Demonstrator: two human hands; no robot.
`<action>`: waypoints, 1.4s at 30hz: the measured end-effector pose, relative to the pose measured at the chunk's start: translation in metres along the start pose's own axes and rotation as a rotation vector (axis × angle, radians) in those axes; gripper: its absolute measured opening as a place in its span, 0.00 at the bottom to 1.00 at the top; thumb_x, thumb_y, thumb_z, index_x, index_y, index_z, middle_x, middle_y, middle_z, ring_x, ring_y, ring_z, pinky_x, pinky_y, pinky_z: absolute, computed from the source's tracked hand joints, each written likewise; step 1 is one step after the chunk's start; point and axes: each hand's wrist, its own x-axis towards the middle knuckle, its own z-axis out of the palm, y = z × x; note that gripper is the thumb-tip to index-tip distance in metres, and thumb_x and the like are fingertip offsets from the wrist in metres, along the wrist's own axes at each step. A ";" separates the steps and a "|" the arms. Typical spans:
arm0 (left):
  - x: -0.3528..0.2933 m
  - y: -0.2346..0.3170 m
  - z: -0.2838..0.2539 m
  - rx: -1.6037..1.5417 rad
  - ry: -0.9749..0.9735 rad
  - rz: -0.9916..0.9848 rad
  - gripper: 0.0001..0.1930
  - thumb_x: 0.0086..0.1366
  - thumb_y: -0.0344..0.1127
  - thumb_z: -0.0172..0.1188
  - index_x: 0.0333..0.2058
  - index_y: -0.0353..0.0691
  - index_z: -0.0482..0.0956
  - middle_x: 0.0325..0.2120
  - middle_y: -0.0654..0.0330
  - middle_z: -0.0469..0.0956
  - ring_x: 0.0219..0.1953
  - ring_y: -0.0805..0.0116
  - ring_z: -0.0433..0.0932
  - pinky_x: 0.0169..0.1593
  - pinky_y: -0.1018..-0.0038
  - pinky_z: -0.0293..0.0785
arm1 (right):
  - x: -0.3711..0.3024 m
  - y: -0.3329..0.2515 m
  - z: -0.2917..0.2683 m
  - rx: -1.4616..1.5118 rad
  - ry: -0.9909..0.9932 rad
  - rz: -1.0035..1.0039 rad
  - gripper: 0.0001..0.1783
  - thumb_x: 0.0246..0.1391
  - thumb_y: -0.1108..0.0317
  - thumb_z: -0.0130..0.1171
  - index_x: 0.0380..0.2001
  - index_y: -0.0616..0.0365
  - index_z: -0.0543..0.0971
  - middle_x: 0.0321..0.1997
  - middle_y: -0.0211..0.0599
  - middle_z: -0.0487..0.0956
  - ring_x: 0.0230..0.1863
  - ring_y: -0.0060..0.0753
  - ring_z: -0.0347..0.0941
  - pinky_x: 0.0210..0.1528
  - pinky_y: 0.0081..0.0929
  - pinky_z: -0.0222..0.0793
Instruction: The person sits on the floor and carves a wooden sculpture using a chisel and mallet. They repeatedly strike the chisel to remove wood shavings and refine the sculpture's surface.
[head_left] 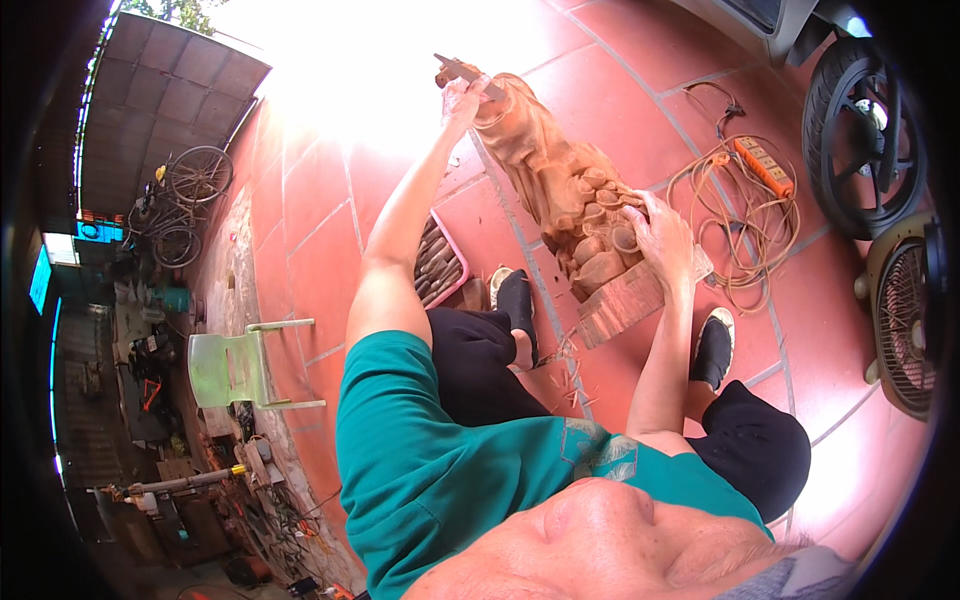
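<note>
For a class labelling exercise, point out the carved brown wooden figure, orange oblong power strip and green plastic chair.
Carved brown wooden figure point(556, 180), head view: middle of its body.
Orange oblong power strip point(763, 167), head view: its socket face.
Green plastic chair point(226, 370), head view: its broad panel.

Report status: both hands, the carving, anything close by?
Left hand holding flat bar at far end of wood carving; right hand on its base end. Carving on tiled floor. Orange power strip and looped cable close by, right.
</note>
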 end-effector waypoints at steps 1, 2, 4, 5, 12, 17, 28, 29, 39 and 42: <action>0.003 -0.001 0.000 0.041 0.042 -0.007 0.24 0.63 0.49 0.64 0.26 0.27 0.80 0.26 0.47 0.81 0.30 0.57 0.82 0.34 0.62 0.76 | 0.000 0.001 0.001 0.000 0.005 -0.007 0.19 0.61 0.53 0.55 0.51 0.49 0.77 0.46 0.41 0.82 0.47 0.51 0.78 0.46 0.47 0.72; 0.004 -0.002 0.001 0.143 0.065 0.021 0.24 0.63 0.49 0.63 0.26 0.28 0.80 0.26 0.46 0.81 0.31 0.54 0.82 0.37 0.61 0.76 | 0.000 0.000 0.000 -0.002 0.011 -0.017 0.19 0.61 0.53 0.55 0.51 0.49 0.77 0.47 0.41 0.82 0.47 0.51 0.78 0.46 0.47 0.72; 0.005 -0.005 0.002 0.349 0.113 0.075 0.23 0.64 0.49 0.62 0.26 0.30 0.81 0.27 0.45 0.81 0.33 0.49 0.82 0.42 0.58 0.75 | 0.000 -0.004 0.001 -0.006 0.010 -0.027 0.19 0.60 0.54 0.55 0.51 0.49 0.77 0.46 0.41 0.82 0.47 0.51 0.78 0.46 0.47 0.72; 0.004 -0.006 0.004 0.452 0.134 0.102 0.22 0.64 0.49 0.61 0.26 0.31 0.81 0.27 0.44 0.81 0.34 0.46 0.81 0.45 0.57 0.75 | -0.001 -0.005 0.001 -0.010 0.010 -0.030 0.19 0.60 0.54 0.55 0.51 0.49 0.77 0.46 0.41 0.82 0.47 0.52 0.78 0.46 0.47 0.72; -0.018 0.012 0.025 0.709 0.093 0.446 0.25 0.65 0.51 0.60 0.23 0.29 0.78 0.21 0.46 0.79 0.29 0.49 0.80 0.42 0.60 0.75 | -0.001 -0.004 -0.001 -0.009 0.004 -0.010 0.19 0.61 0.55 0.55 0.51 0.50 0.77 0.46 0.42 0.82 0.47 0.52 0.78 0.46 0.47 0.72; -0.008 0.018 0.003 0.131 -0.059 0.004 0.25 0.61 0.51 0.64 0.25 0.27 0.80 0.26 0.45 0.79 0.34 0.46 0.80 0.47 0.57 0.72 | -0.001 -0.001 -0.001 -0.011 0.024 -0.008 0.19 0.60 0.54 0.55 0.50 0.50 0.77 0.45 0.42 0.82 0.46 0.52 0.78 0.45 0.48 0.72; -0.007 -0.006 0.017 0.665 0.100 0.468 0.25 0.62 0.50 0.63 0.22 0.29 0.77 0.20 0.47 0.76 0.29 0.49 0.75 0.42 0.59 0.72 | -0.001 -0.007 0.001 0.012 -0.013 -0.023 0.19 0.61 0.54 0.55 0.51 0.50 0.77 0.46 0.42 0.82 0.46 0.52 0.78 0.46 0.47 0.72; -0.009 0.000 0.021 0.622 0.080 0.441 0.24 0.63 0.50 0.63 0.23 0.30 0.78 0.20 0.48 0.76 0.28 0.52 0.76 0.42 0.60 0.73 | 0.000 -0.004 0.000 0.007 -0.002 -0.018 0.19 0.61 0.54 0.55 0.51 0.50 0.77 0.46 0.42 0.82 0.46 0.52 0.78 0.46 0.47 0.72; 0.012 -0.016 -0.002 0.348 0.053 0.162 0.23 0.62 0.48 0.64 0.21 0.30 0.78 0.24 0.44 0.79 0.35 0.46 0.78 0.42 0.57 0.73 | -0.001 -0.008 -0.001 -0.012 -0.011 -0.020 0.19 0.61 0.54 0.54 0.51 0.49 0.77 0.47 0.41 0.82 0.47 0.51 0.78 0.46 0.47 0.72; -0.002 -0.003 0.020 0.415 0.027 0.284 0.22 0.62 0.48 0.62 0.22 0.31 0.78 0.26 0.44 0.79 0.36 0.47 0.77 0.45 0.57 0.71 | -0.001 -0.002 -0.004 -0.019 0.005 0.001 0.19 0.61 0.54 0.54 0.51 0.49 0.77 0.47 0.41 0.82 0.47 0.52 0.78 0.46 0.47 0.72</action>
